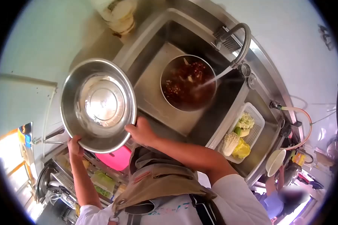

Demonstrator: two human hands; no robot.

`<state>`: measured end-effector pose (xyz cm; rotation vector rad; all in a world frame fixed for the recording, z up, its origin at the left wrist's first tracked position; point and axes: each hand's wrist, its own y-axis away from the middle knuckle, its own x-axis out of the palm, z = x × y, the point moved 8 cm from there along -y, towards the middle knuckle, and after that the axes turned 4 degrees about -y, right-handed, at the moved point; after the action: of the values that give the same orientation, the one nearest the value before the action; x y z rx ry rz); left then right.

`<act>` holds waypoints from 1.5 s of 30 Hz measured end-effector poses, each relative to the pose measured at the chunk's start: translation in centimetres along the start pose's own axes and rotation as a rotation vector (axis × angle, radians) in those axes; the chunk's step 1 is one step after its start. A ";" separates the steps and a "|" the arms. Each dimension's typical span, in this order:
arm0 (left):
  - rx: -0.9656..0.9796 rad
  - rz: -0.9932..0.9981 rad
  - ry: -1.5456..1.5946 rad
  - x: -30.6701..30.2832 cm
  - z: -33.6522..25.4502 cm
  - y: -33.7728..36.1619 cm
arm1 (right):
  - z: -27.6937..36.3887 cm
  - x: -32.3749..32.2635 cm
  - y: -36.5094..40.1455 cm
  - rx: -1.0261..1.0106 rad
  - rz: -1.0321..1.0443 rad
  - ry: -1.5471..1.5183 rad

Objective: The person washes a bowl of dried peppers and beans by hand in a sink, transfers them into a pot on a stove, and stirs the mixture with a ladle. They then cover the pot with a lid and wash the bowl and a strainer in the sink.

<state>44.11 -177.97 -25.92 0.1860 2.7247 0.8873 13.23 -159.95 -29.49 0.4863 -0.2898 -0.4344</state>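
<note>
Both hands grip the rim of a large, shiny steel basin (103, 103), tilted so its bare inside faces me, left of the sink. My left hand (75, 146) is closed on the lower left rim. My right hand (142, 132) holds the lower right rim, thumb on top. In the deep steel sink (154, 80) stands a round pot (188, 83) of dark reddish-brown liquid with small red and pale bits floating in it. Water runs into the pot from the curved faucet (246, 41).
A white basket (256, 129) of leafy vegetables and pale mushrooms sits in the right-hand sink. Behind my hands is a bright pink container (114, 159). At lower right another person (274, 200) reaches toward a pale bowl (275, 162). Shelves of kitchenware stand at lower left.
</note>
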 end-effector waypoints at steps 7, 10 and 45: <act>0.035 -0.078 -0.287 1.7 -4.0 1.6 | 1.3 -2.3 1.2 0.070 0.133 -0.237; 0.043 -0.023 -0.093 0.7 -3.2 0.9 | -0.7 -8.3 0.4 0.093 0.125 -0.145; 1.401 0.541 -1.301 66.9 -10.9 9.4 | -9.3 -28.6 9.1 0.116 -0.772 -0.704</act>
<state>-22.65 -162.89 -26.15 1.2114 1.4764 -0.9583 -5.21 -135.74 -37.45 0.5372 -0.8149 -1.3543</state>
